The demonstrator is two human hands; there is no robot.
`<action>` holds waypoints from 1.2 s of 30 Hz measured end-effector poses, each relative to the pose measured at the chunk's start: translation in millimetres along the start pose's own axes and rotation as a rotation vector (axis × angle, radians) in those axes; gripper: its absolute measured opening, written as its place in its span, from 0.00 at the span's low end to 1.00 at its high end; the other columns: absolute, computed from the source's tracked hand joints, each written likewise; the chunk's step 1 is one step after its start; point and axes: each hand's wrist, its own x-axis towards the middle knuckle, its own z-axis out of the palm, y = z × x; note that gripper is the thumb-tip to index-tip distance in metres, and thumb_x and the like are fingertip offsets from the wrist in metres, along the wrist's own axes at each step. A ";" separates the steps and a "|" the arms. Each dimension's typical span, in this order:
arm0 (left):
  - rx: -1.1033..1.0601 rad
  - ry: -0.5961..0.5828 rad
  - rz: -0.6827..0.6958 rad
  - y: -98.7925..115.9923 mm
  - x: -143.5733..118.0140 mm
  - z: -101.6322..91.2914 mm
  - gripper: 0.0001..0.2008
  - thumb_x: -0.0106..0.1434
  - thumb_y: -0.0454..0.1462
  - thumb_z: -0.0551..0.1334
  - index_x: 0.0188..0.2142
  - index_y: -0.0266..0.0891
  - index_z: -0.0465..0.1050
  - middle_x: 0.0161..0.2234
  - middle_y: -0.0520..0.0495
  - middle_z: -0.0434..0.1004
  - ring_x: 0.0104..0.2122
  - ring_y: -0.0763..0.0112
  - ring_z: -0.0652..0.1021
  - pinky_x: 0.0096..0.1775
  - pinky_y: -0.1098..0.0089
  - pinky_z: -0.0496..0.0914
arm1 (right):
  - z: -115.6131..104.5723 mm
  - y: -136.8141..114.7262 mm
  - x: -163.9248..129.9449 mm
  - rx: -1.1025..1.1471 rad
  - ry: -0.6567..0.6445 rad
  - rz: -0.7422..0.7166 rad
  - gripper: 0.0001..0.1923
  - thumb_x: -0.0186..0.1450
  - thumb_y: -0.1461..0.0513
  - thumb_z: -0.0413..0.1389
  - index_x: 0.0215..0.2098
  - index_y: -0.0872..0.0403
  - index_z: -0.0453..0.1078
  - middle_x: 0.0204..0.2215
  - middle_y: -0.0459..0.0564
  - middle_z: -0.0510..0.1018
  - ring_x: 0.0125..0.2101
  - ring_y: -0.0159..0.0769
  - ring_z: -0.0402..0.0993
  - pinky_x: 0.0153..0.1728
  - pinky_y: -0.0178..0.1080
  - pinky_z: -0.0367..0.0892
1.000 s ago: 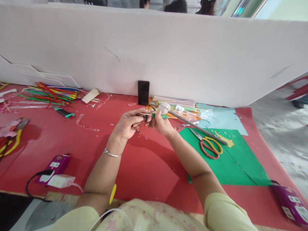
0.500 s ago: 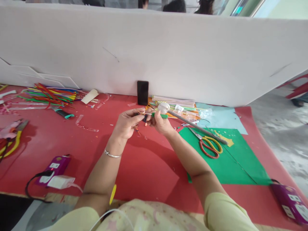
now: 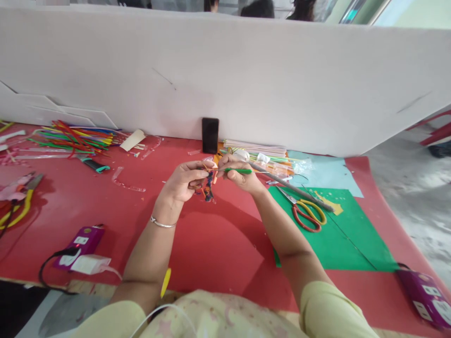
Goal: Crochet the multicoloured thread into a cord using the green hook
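Near the middle of the table, my left hand pinches a small dark blue and orange piece of yarn work, which dangles below the fingertips. My right hand grips a crochet hook with a green handle, its thin shaft pointing left at the piece. The hook's tip is too small to make out. An orange strand crosses by the left fingers. Just behind the right hand lies a round white thing at the end of a grey rod.
A black phone leans on the white partition. Scissors lie on a green sheet at right. To the left are colourful sticks, a cutter, yellow-handled pliers and a purple power strip.
My right hand has moved slightly right with the crochet hook, away from my left hand. More of the dark yarn piece now shows hanging between the hands.
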 end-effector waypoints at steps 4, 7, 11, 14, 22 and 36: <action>0.014 -0.022 0.007 -0.9 1.2 -3.6 0.14 0.45 0.34 0.79 0.35 0.37 0.93 0.20 0.52 0.75 0.16 0.86 0.58 0.22 0.75 0.46 | -9.7 -4.5 1.3 -0.096 -0.037 -0.101 0.26 0.77 0.39 0.64 0.39 0.50 0.89 0.42 0.52 0.82 0.45 0.38 0.79 0.49 0.41 0.78; 0.019 -0.032 0.003 -2.0 2.0 -5.3 0.15 0.45 0.33 0.79 0.36 0.36 0.93 0.21 0.51 0.75 0.16 0.87 0.59 0.23 0.75 0.48 | -15.1 -6.7 1.1 -0.155 -0.075 -0.103 0.27 0.76 0.38 0.64 0.40 0.50 0.89 0.43 0.52 0.83 0.47 0.40 0.80 0.52 0.43 0.77; 0.042 -0.058 -0.004 -1.0 1.0 -5.9 0.16 0.44 0.33 0.78 0.36 0.35 0.93 0.20 0.52 0.72 0.16 0.85 0.60 0.23 0.75 0.48 | -17.6 -12.9 1.5 -0.216 -0.121 -0.037 0.33 0.74 0.32 0.61 0.40 0.50 0.89 0.42 0.53 0.83 0.46 0.42 0.79 0.53 0.48 0.76; 0.070 -0.091 -0.004 -0.2 0.3 -7.2 0.14 0.45 0.34 0.77 0.34 0.34 0.92 0.20 0.51 0.73 0.17 0.84 0.60 0.22 0.75 0.47 | -16.6 -19.3 3.0 -0.190 -0.138 -0.006 0.33 0.76 0.32 0.59 0.37 0.49 0.89 0.40 0.53 0.83 0.44 0.43 0.79 0.52 0.49 0.75; 0.069 -0.136 -0.056 -0.8 0.9 -12.6 0.14 0.46 0.35 0.77 0.35 0.34 0.91 0.20 0.51 0.73 0.17 0.82 0.61 0.22 0.75 0.46 | -10.7 -22.9 3.8 -0.132 -0.114 -0.056 0.29 0.78 0.36 0.61 0.39 0.47 0.90 0.40 0.54 0.83 0.44 0.44 0.79 0.51 0.48 0.75; 0.065 -0.125 -0.061 1.8 -1.0 -15.1 0.16 0.45 0.35 0.77 0.36 0.34 0.92 0.22 0.49 0.76 0.17 0.82 0.64 0.21 0.75 0.49 | -11.9 -32.7 2.2 -0.192 -0.147 -0.029 0.27 0.75 0.35 0.64 0.40 0.47 0.90 0.42 0.54 0.83 0.44 0.46 0.80 0.50 0.50 0.75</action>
